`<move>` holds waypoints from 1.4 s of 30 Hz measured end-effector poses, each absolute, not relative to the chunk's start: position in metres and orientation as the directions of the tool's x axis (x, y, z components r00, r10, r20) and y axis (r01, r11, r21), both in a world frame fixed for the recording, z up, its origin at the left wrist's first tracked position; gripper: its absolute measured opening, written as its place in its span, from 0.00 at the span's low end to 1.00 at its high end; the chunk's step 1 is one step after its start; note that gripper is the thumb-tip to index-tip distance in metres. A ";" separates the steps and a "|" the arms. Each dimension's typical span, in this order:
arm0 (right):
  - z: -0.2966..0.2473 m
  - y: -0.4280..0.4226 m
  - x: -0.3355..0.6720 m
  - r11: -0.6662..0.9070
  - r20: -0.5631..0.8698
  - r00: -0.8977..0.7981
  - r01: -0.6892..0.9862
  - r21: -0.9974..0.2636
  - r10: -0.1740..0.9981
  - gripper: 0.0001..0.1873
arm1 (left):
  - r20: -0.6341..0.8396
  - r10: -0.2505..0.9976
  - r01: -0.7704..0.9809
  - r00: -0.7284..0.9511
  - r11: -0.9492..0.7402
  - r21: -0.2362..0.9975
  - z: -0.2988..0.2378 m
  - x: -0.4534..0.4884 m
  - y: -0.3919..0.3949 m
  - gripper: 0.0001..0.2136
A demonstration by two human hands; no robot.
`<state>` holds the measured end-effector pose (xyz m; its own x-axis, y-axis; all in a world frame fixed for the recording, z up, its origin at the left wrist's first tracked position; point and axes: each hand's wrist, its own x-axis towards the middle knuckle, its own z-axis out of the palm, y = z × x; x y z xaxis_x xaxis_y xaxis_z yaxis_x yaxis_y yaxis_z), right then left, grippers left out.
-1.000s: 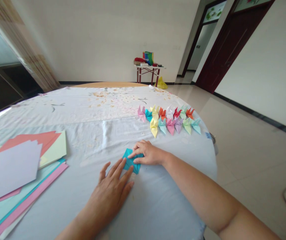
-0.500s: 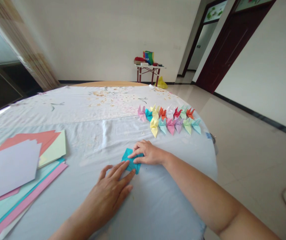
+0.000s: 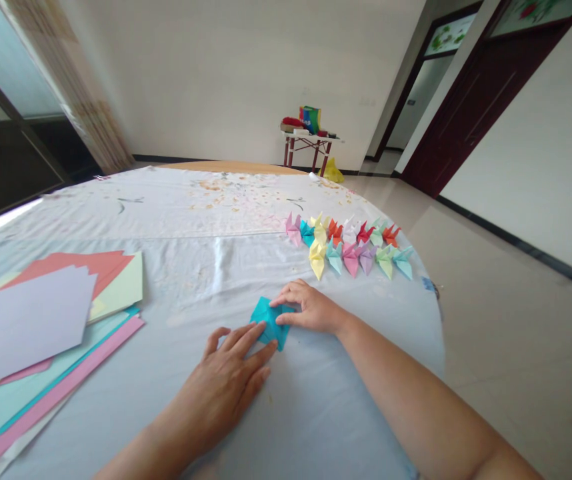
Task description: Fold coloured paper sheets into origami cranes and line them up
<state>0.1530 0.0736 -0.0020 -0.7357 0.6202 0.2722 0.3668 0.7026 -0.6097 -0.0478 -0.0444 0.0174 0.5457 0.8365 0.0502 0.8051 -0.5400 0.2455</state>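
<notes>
A small piece of folded turquoise origami paper (image 3: 267, 312) lies on the tablecloth in front of me, with creases across it. My left hand (image 3: 229, 377) comes in from the lower left, fingers stretched out, and its fingertips press on the paper's near left edge. From the right, my right hand (image 3: 312, 308) curls over the paper's right side, with thumb and bent fingers gripping it there. Part of the paper's right corner is hidden under those fingers. Beyond my hands stand several folded paper cranes (image 3: 351, 257) in two rows, in many colours.
On the left lies an overlapping pile of coloured paper sheets (image 3: 31, 327). The round table's cloth (image 3: 181, 293) reaches its curved right edge near the cranes. A small side table (image 3: 311, 141) with a bright bag stands against the far wall, a yellow plastic bag (image 3: 333, 172) beside it.
The view has shifted slightly, so everything appears a little further right. Both hands stay on the turquoise paper, and its upper middle now looks slightly raised. The cranes and the sheets lie as before.
</notes>
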 end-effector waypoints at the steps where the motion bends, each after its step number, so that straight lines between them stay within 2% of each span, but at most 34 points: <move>1: -0.003 0.074 0.152 0.708 0.261 -0.741 0.381 -0.595 0.619 0.17 | 0.047 0.838 0.806 0.544 -0.537 0.248 0.018 -0.048 -0.044 0.19; 8: -0.009 0.075 0.147 0.697 0.229 -0.725 0.448 -0.560 0.650 0.18 | 0.069 0.846 0.810 0.529 -0.528 0.257 0.017 -0.047 -0.045 0.17; 15: -0.010 0.075 0.146 0.707 0.231 -0.726 0.459 -0.538 0.648 0.18 | 0.087 0.848 0.814 0.523 -0.527 0.244 0.014 -0.047 -0.047 0.18; 21: -0.009 0.075 0.146 0.699 0.214 -0.727 0.470 -0.539 0.653 0.18 | 0.046 0.864 0.833 0.502 -0.497 0.244 0.013 -0.045 -0.049 0.18; 36: -0.007 0.074 0.147 0.725 0.190 -0.759 0.467 -0.505 0.622 0.17 | 0.101 0.883 0.841 0.459 -0.468 0.270 0.010 -0.046 -0.045 0.17; 42: -0.006 0.075 0.148 0.707 0.140 -0.771 0.474 -0.525 0.621 0.28 | 0.050 0.860 0.818 0.508 -0.500 0.283 0.019 -0.049 -0.047 0.17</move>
